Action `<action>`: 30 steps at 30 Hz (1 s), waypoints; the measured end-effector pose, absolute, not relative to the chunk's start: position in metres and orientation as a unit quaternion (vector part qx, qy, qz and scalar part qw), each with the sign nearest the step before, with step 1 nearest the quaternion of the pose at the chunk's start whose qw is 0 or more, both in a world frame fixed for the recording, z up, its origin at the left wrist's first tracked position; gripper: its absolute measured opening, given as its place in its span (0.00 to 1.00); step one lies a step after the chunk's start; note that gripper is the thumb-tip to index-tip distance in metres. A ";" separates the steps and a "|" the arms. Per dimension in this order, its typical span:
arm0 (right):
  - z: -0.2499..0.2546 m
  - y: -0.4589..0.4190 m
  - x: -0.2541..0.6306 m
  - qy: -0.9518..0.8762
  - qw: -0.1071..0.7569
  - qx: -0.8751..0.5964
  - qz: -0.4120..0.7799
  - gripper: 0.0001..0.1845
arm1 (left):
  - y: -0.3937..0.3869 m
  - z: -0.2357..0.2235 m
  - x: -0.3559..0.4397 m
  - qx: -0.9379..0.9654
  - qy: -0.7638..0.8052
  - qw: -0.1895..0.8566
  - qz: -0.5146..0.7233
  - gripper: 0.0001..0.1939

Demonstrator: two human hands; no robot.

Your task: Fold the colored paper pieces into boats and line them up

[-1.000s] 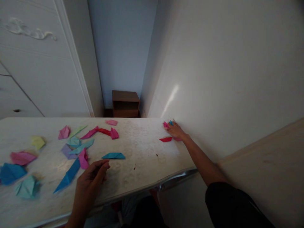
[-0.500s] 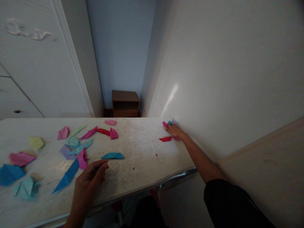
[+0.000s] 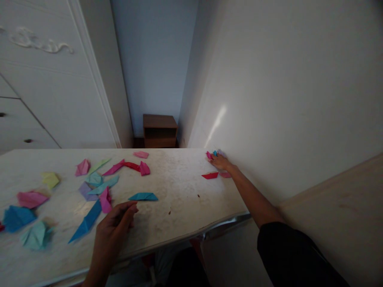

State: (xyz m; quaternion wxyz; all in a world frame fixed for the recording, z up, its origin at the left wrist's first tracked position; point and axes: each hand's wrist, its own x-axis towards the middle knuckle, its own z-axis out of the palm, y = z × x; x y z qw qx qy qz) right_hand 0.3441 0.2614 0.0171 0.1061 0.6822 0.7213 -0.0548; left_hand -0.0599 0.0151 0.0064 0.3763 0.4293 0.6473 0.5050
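My right hand [image 3: 220,162] reaches to the far right corner of the white table [image 3: 179,199], beside the wall, and rests on a small pile of folded paper pieces [image 3: 213,154] in pink, blue and pale purple. Its fingers lie over them; whether they grip any is unclear. A red folded piece [image 3: 210,175] and a pink one [image 3: 225,174] lie just by the wrist. My left hand [image 3: 113,229] hovers low over the near table edge, fingers loosely curled and apart, holding nothing, close to a teal folded piece [image 3: 143,196].
Several folded paper shapes lie scattered over the table's left half: a blue strip [image 3: 85,223], pink [image 3: 105,199], purple [image 3: 85,190], yellow [image 3: 50,179], a light teal one [image 3: 36,236]. White wardrobe doors [image 3: 54,91] stand behind; a brown cabinet [image 3: 159,130] is beyond. A wall runs along the right.
Nothing has moved much: my right hand shifted slightly on the pile by the wall, uncovering more of the pink piece by the wrist. The left hand stays put; the view drifted a little.
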 end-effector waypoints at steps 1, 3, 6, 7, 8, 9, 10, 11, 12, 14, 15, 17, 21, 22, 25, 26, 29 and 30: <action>0.018 0.261 0.344 0.720 0.106 0.684 -0.053 0.42 | 0.015 0.006 -0.060 0.433 0.647 0.376 0.502 0.28; 0.019 0.259 0.344 0.719 0.103 0.686 -0.049 0.41 | 0.015 0.004 -0.060 0.437 0.645 0.375 0.503 0.27; 0.021 0.255 0.344 0.725 0.098 0.681 -0.041 0.41 | 0.015 0.004 -0.061 0.425 0.644 0.380 0.510 0.27; 0.022 0.253 0.343 0.726 0.097 0.679 -0.039 0.41 | 0.015 0.004 -0.061 0.422 0.643 0.383 0.511 0.27; 0.023 0.250 0.341 0.727 0.098 0.679 -0.037 0.41 | 0.015 0.005 -0.061 0.419 0.643 0.384 0.513 0.27; 0.025 0.247 0.339 0.727 0.099 0.678 -0.037 0.41 | 0.015 0.006 -0.060 0.418 0.642 0.386 0.514 0.27; 0.026 0.244 0.336 0.728 0.099 0.677 -0.037 0.41 | 0.015 0.007 -0.060 0.417 0.642 0.387 0.515 0.27; 0.028 0.241 0.333 0.731 0.098 0.674 -0.038 0.41 | 0.015 0.009 -0.059 0.415 0.641 0.386 0.517 0.27; 0.029 0.237 0.328 0.735 0.095 0.670 -0.037 0.40 | 0.015 0.010 -0.059 0.413 0.641 0.386 0.519 0.27; 0.031 0.229 0.317 0.751 0.088 0.654 -0.035 0.39 | 0.015 0.011 -0.058 0.409 0.642 0.387 0.520 0.27; 0.032 0.224 0.310 0.761 0.084 0.642 -0.033 0.39 | 0.015 0.012 -0.058 0.409 0.642 0.386 0.521 0.28; 0.032 0.214 0.294 0.787 0.069 0.612 -0.029 0.38 | 0.015 0.012 -0.057 0.411 0.642 0.382 0.522 0.27; 0.030 0.185 0.251 0.851 -0.032 0.523 -0.038 0.36 | 0.015 0.011 -0.058 0.412 0.636 0.381 0.529 0.27; 0.029 0.176 0.238 0.869 -0.065 0.488 -0.054 0.34 | 0.015 0.011 -0.058 0.414 0.634 0.383 0.529 0.27; 0.029 0.146 0.203 0.909 -0.144 0.371 -0.123 0.28 | 0.015 0.010 -0.059 0.420 0.632 0.385 0.526 0.27; 0.028 0.137 0.193 0.914 -0.164 0.344 -0.142 0.26 | 0.014 0.010 -0.058 0.422 0.632 0.383 0.525 0.27; 0.021 0.118 0.172 0.912 -0.211 0.295 -0.190 0.23 | 0.013 0.010 -0.057 0.427 0.627 0.384 0.527 0.25; 0.017 0.115 0.168 0.908 -0.226 0.289 -0.205 0.22 | 0.012 0.009 -0.056 0.429 0.625 0.385 0.527 0.24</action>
